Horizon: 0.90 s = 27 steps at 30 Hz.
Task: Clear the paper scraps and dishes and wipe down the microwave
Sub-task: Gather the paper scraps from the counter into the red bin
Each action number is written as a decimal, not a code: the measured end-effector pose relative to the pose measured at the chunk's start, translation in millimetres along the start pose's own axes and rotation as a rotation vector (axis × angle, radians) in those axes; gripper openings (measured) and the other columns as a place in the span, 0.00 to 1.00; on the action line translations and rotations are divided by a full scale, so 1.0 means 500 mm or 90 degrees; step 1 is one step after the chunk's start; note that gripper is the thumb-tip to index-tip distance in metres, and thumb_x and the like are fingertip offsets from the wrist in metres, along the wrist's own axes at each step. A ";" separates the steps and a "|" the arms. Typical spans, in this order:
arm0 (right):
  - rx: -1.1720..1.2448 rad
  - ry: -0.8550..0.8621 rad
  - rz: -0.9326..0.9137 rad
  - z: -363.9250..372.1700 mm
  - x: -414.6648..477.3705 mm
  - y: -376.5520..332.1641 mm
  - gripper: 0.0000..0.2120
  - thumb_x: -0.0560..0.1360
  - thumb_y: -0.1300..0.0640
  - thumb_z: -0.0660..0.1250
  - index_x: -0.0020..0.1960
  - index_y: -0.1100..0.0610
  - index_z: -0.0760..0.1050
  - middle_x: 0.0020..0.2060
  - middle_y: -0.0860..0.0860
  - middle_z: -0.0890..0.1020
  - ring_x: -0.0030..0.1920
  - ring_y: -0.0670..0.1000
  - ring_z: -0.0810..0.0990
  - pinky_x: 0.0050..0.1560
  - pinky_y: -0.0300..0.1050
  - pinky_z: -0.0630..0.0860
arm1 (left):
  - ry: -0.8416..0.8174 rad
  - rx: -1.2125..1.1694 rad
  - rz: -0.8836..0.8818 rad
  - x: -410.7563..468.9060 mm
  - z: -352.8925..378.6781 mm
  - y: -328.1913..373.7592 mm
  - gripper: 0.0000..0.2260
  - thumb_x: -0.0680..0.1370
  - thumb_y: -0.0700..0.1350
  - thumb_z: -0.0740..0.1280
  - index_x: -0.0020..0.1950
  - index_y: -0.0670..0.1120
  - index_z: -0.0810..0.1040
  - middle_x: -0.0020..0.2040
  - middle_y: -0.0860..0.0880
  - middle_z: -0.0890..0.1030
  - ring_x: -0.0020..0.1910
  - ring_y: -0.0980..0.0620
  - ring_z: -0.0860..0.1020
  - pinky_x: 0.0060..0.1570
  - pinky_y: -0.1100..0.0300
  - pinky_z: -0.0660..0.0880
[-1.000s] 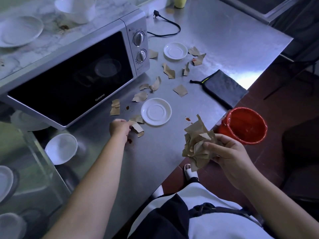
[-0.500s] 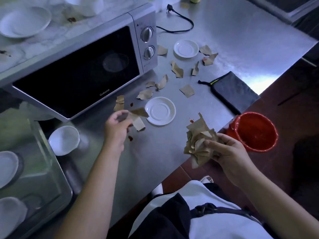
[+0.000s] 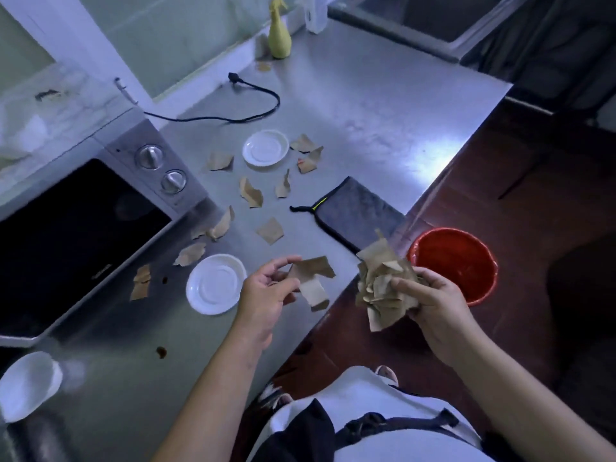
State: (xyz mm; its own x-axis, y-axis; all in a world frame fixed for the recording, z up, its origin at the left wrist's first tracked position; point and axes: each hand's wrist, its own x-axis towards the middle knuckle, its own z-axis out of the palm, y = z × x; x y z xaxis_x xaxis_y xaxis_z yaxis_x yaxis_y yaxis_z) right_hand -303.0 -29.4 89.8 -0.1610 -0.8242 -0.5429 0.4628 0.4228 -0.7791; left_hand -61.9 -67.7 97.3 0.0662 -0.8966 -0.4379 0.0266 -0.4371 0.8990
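Head view, items as they lie.

1. Your left hand [image 3: 266, 288]: fingers curled, pinching two brown paper scraps [image 3: 311, 278] above the front edge of the steel counter [image 3: 366, 111], just right of the near saucer [image 3: 216, 283].
2. Your right hand [image 3: 430, 301]: clenched round a crumpled wad of scraps [image 3: 383, 288], held out past the counter's edge and beside the red bucket [image 3: 453, 261].
3. Red bucket: on the dark floor off the counter's corner, mouth up.
4. Loose scraps [image 3: 270, 230]: about ten brown pieces scattered flat on the counter, between the microwave [image 3: 76, 235] and the grey cloth [image 3: 356, 215]. Two lie just beside the far saucer [image 3: 265, 147], and one lies near the yellow bottle [image 3: 280, 38].
5. Saucers: both white and upright on the counter, well apart from each other.
6. Microwave: on the left, door closed, dark glass, two knobs on its right panel.
7. Black cord [image 3: 253, 105]: looped on the counter behind the far saucer, plug end lying loose.
8. Grey cloth: folded flat at the counter's right edge, near the bucket.
9. White bowl [image 3: 28, 385]: lower left, blurred.
10. Brown spots [image 3: 161, 351]: on the counter in front of the microwave.
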 end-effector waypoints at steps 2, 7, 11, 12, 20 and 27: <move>0.021 0.051 0.010 -0.069 0.022 -0.018 0.08 0.69 0.67 0.72 0.48 0.61 0.81 0.39 0.58 0.85 0.36 0.53 0.82 0.35 0.43 0.77 | -0.035 0.017 -0.008 0.019 0.082 0.005 0.16 0.75 0.30 0.67 0.53 0.48 0.85 0.38 0.48 0.74 0.36 0.55 0.75 0.36 0.66 0.75; 0.081 0.209 0.047 -0.250 0.064 -0.043 0.06 0.73 0.66 0.71 0.50 0.61 0.80 0.41 0.57 0.86 0.38 0.53 0.83 0.36 0.44 0.78 | -0.142 0.046 -0.068 0.071 0.287 -0.019 0.14 0.74 0.32 0.70 0.51 0.48 0.86 0.42 0.47 0.82 0.41 0.53 0.80 0.42 0.61 0.78; 0.110 0.333 0.071 -0.372 0.106 -0.039 0.06 0.74 0.66 0.71 0.51 0.61 0.80 0.41 0.56 0.85 0.39 0.53 0.83 0.39 0.45 0.77 | -0.205 0.136 -0.131 0.132 0.434 -0.067 0.15 0.73 0.35 0.72 0.50 0.54 0.87 0.47 0.50 0.86 0.46 0.53 0.84 0.42 0.63 0.78; 0.115 0.360 0.082 -0.397 0.119 -0.036 0.06 0.74 0.66 0.71 0.51 0.61 0.80 0.41 0.57 0.85 0.38 0.52 0.83 0.39 0.45 0.77 | -0.219 0.149 -0.154 0.150 0.469 -0.078 0.14 0.73 0.35 0.72 0.50 0.53 0.87 0.47 0.49 0.87 0.47 0.52 0.84 0.42 0.63 0.78; 0.148 0.516 0.203 -0.534 0.309 0.046 0.06 0.70 0.67 0.73 0.47 0.63 0.81 0.36 0.57 0.85 0.34 0.54 0.83 0.34 0.45 0.78 | -0.216 0.260 -0.310 0.383 0.736 -0.257 0.18 0.74 0.28 0.64 0.59 0.43 0.82 0.48 0.42 0.85 0.42 0.48 0.83 0.41 0.56 0.81; 0.160 0.611 0.305 -0.638 0.569 0.152 0.05 0.70 0.68 0.72 0.46 0.64 0.81 0.38 0.60 0.84 0.37 0.57 0.82 0.42 0.51 0.81 | -0.146 0.328 -0.374 0.598 0.876 -0.481 0.18 0.76 0.30 0.63 0.63 0.44 0.79 0.53 0.44 0.82 0.47 0.46 0.83 0.44 0.57 0.82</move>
State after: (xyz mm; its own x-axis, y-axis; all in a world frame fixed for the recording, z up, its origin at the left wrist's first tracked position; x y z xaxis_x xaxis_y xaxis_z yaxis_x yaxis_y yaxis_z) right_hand -591.8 -111.4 -223.7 -0.4778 0.0865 -0.8742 0.8046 0.4425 -0.3959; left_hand -485.6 -261.8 -251.8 -0.0226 -0.4783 -0.8779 -0.4727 -0.7687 0.4309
